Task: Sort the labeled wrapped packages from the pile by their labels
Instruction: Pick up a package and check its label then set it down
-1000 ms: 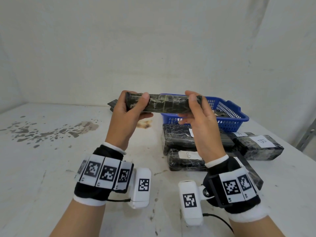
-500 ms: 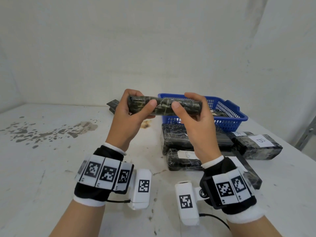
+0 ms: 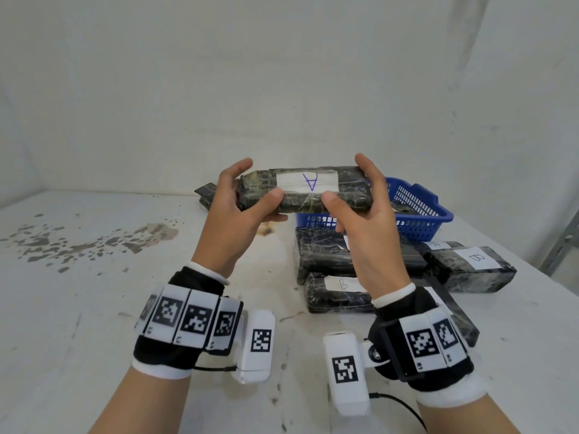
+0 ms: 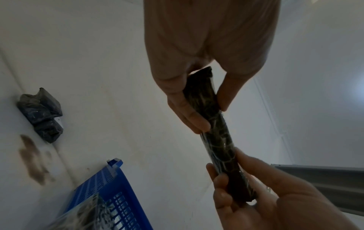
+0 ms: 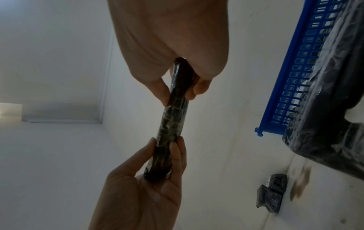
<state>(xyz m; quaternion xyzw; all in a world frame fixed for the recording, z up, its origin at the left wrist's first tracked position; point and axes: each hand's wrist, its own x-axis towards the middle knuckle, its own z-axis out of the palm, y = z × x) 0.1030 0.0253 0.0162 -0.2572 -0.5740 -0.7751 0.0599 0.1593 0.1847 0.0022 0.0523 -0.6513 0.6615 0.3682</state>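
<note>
Behind the A-labelled package (image 3: 302, 189) pinched in both hands' grip sits a blue basket (image 3: 419, 214), other packages (image 3: 470, 266) below.

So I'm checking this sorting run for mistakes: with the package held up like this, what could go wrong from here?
1. The label on the held package faces the head camera upside down; its A could be misread and missorted.
2. Both hands, left hand and right hand, grip only the ends with thumb and fingers, so it could slip onto the pile below.
3. A and B packages lie mixed beside the basket, so groups may get confused.
</note>
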